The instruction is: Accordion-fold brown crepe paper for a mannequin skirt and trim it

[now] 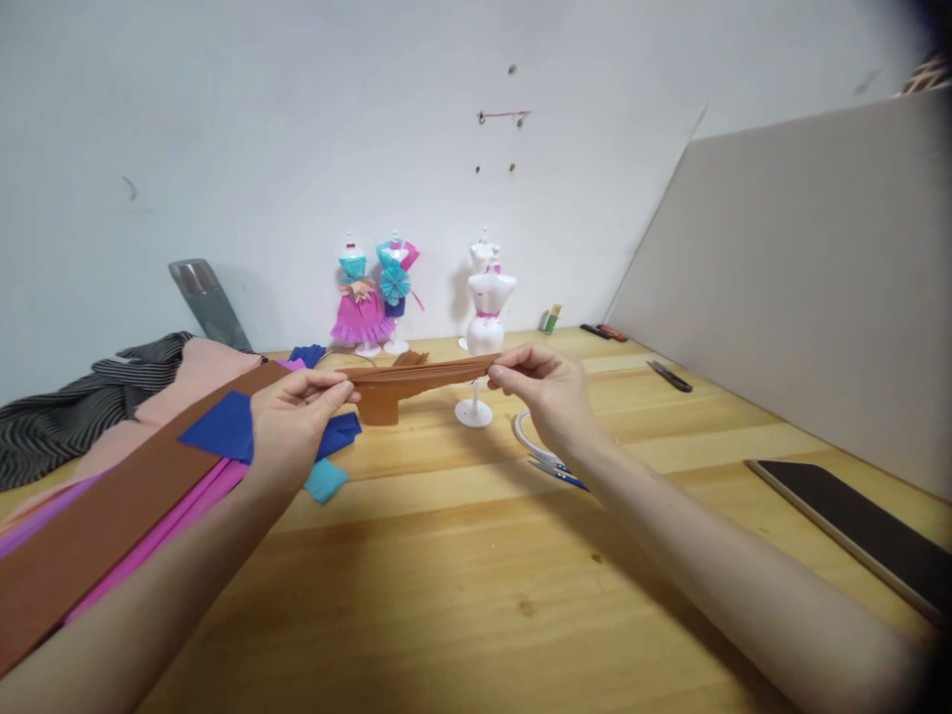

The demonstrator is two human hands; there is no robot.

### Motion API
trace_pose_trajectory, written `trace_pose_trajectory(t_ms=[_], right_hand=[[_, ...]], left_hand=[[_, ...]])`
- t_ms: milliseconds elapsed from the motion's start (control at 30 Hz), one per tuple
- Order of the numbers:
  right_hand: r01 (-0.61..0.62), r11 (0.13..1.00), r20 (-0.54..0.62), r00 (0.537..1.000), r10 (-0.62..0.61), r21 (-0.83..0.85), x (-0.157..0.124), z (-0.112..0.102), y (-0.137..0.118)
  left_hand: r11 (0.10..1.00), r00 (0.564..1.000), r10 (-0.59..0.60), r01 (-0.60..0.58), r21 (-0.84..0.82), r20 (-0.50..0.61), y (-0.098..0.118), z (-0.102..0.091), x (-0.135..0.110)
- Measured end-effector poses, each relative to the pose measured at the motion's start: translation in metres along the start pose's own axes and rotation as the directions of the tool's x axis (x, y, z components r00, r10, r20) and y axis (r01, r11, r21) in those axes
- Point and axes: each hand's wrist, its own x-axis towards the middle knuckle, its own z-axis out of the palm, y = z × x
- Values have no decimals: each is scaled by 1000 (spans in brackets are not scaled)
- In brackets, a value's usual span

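Observation:
A narrow strip of brown crepe paper is stretched in the air between both hands, gathered into lengthwise folds. My left hand pinches its left end between thumb and fingers. At the other end, my right hand pinches it the same way. Just behind the strip stands a small white mannequin with a pink band at its waist; the strip and my right fingers cover part of its stand. Below the strip, a brown paper piece shows on the table near my left fingertips.
Blue-handled scissors and a white ring lie by my right wrist. Folded brown paper and a blue scrap are at left. Two dressed mannequins stand by the wall. A phone and a small cutter lie right.

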Motion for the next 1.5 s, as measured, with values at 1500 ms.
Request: trace_pose_trajectory(t_ms=[1500], right_hand=[[167, 983, 11, 986, -167, -72, -2, -1, 12]], left_hand=[[986, 990, 134, -128, 103, -50, -5, -1, 2]])
